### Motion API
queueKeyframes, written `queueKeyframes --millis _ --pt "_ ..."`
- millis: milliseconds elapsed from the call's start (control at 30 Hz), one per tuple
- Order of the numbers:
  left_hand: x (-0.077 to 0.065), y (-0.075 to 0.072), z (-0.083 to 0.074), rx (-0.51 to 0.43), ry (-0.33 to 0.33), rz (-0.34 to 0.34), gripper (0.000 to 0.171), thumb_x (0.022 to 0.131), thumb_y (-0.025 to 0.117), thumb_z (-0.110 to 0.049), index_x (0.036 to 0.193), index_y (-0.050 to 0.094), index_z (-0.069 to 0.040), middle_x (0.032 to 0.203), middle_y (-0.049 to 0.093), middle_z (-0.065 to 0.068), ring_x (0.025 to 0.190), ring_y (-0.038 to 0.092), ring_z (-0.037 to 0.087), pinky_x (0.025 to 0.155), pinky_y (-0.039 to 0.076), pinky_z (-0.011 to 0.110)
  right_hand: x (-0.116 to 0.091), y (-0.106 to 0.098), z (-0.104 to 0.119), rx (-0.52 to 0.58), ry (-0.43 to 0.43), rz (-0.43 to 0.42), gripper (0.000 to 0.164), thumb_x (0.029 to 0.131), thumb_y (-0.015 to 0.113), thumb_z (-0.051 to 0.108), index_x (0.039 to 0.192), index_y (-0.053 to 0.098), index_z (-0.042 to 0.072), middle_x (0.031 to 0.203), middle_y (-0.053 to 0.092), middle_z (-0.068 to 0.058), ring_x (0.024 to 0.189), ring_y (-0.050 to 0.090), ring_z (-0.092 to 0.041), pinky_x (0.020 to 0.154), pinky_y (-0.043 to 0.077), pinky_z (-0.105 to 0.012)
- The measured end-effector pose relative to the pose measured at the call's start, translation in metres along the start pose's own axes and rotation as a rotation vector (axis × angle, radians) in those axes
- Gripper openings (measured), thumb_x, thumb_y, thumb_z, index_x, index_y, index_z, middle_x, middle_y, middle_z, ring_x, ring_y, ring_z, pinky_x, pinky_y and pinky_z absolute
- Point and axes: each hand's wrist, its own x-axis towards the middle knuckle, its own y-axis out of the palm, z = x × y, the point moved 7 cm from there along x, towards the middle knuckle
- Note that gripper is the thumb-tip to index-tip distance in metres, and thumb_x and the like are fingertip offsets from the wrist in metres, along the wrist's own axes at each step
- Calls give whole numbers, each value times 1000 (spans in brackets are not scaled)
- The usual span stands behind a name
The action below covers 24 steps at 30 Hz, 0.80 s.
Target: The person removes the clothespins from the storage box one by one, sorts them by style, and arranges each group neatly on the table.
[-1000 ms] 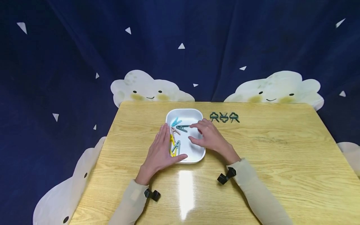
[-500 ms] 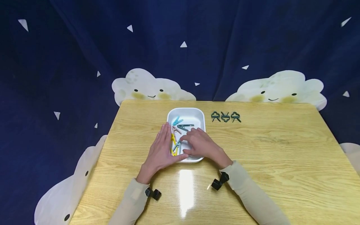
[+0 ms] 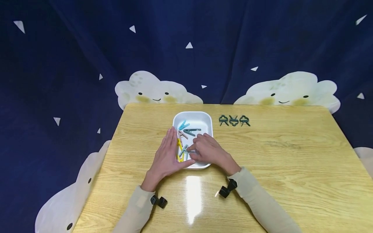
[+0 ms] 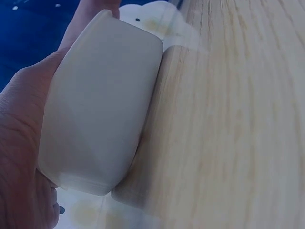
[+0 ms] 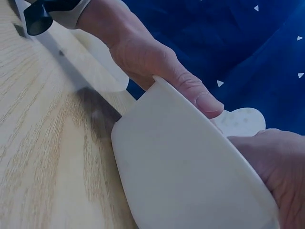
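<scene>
Pale-green clip at right hand (left hand against tray)

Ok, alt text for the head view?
The right hand is at a pale green clip among other clips in a white tray, the left hand against its left side. Three dark pieces lie in a row on the table at right.

Black wrist cameras sit on beige sleeves

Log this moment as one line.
left hand: on white tray rim | right hand: at pale-green clip inside | three dark clips: on table
</scene>
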Motion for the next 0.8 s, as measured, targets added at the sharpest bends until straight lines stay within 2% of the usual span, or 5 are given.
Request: queueKeyframes --millis 200,400,533,633,800 --pt "0 -2 -1 -11 2 -2 140 77 64 -86 166 -1 0 176 -2 16 162 -3 26 130 15 45 1 -2 -2 12 8 -48 8 83 77 26 84 78 19 81 64 7 82 52 -17 79 45 -37" --pt "0 -3 -1 -5 2 -1 139 78 62 -87 166 0 1 175 -2 16 162 -4 26 130 14 45 1 -2 -2 47 10 -47 43 83 82 36 122 73 19 105 71 1 98 57 -19 90 48 -41" --pt "0 -3 -2 2 9 -6 138 79 59 -89 166 0 1 175 0 17 162 -2 27 130 15 47 0 -1 4 -38 -50 -20 56 88 79 48 140 68 29 103 68 -1 98 58 -23 84 48 -42" --pt "0 -3 -2 7 11 -10 138 79 57 -90 166 1 2 175 0 17 162 -1 28 130 16 47 0 1 7 -97 -77 13 52 91 74 54 140 68 37 99 66 -1 95 55 -23 80 47 -40" --pt "0 -3 -2 -4 0 -9 139 78 63 -87 166 2 2 176 -1 15 162 -2 26 130 14 44 1 1 6 -84 -53 46 39 87 81 39 124 79 31 103 68 1 97 57 -22 86 47 -40"
